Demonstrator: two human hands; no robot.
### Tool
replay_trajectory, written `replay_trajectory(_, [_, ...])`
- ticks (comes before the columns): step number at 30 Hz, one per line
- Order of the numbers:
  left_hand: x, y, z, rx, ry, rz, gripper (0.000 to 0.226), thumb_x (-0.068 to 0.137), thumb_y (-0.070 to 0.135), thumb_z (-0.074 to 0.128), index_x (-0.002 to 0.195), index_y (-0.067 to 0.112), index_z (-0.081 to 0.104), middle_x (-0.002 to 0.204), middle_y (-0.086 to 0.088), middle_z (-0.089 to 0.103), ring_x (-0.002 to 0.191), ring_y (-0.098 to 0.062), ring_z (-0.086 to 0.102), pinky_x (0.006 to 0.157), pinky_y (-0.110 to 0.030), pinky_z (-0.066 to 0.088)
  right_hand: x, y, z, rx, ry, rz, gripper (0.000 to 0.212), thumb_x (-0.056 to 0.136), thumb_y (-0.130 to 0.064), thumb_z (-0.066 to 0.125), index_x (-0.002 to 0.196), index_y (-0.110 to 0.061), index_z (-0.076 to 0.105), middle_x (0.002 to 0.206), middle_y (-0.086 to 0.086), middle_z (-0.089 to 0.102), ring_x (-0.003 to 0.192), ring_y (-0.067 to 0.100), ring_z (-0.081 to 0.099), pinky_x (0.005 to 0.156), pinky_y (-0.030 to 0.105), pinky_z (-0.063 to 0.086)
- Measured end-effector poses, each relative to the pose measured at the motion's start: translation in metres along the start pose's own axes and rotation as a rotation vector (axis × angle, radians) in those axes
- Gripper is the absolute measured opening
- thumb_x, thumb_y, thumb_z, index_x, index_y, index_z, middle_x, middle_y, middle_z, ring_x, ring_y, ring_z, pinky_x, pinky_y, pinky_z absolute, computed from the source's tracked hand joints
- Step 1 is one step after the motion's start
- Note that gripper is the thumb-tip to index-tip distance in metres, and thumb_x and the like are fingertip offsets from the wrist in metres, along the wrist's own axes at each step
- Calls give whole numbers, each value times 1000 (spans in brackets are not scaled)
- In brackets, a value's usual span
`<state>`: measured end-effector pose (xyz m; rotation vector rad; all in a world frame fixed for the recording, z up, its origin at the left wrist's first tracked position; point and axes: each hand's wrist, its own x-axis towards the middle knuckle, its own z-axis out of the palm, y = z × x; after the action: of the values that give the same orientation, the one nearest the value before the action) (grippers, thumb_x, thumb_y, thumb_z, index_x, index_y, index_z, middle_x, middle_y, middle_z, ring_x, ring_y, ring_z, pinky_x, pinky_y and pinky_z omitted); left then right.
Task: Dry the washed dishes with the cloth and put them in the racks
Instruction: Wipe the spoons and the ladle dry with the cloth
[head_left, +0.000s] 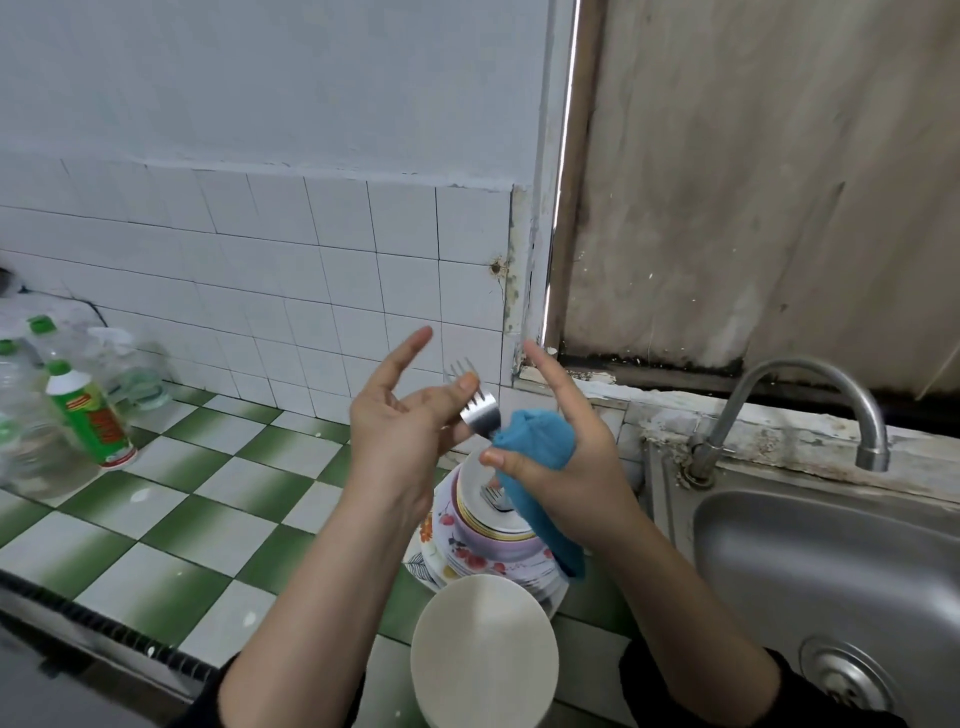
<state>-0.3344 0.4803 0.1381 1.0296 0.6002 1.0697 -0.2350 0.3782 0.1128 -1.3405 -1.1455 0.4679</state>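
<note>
Just right of the left hand pinching the fork at its tines, the right hand grips blue cloth round its handle.

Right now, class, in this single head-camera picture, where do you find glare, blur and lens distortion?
Head view: a daylight strip beside the door burns out; the fork above the blue cloth glints; the bottles at the left edge look soft; the wall tiles have bowed grout lines, a wide-angle effect; shadows are faint.
</note>
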Motion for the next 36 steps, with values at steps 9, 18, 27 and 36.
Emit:
replay_trajectory(9, [16,21,-18,-193,162,-28,52,82,-11,64,125,18,59,73,-6,70,65,-14,68,59,-25,59,-4,23,-15,-202,-140,95,88,80,-3,76,140,-49,29,121,-41,35,93,-30,46,71,-2,40])
replay_trajectory(18, [7,3,-12,-189,153,-140,47,84,-7,64,126,12,57,80,-7,70,60,-9,69,61,-25,60,10,15,-7,-197,-75,45,80,82,-13,77,129,-58,31,114,-45,39,99,-35,39,78,-8,32])
replay_trajectory(27, [26,23,-31,-303,150,-144,38,94,-2,54,129,11,49,75,0,68,55,-2,67,53,-20,55,-3,41,-29,-249,-95,149,93,78,-11,81,144,-53,31,138,-31,36,115,-16,41,89,2,35])
replay_trajectory(36, [25,8,-22,-344,163,-223,8,95,2,55,94,10,56,52,4,66,51,-2,65,54,-18,56,-18,46,-62,-122,190,133,65,76,-2,78,118,-47,58,102,-6,70,90,13,67,72,22,57])
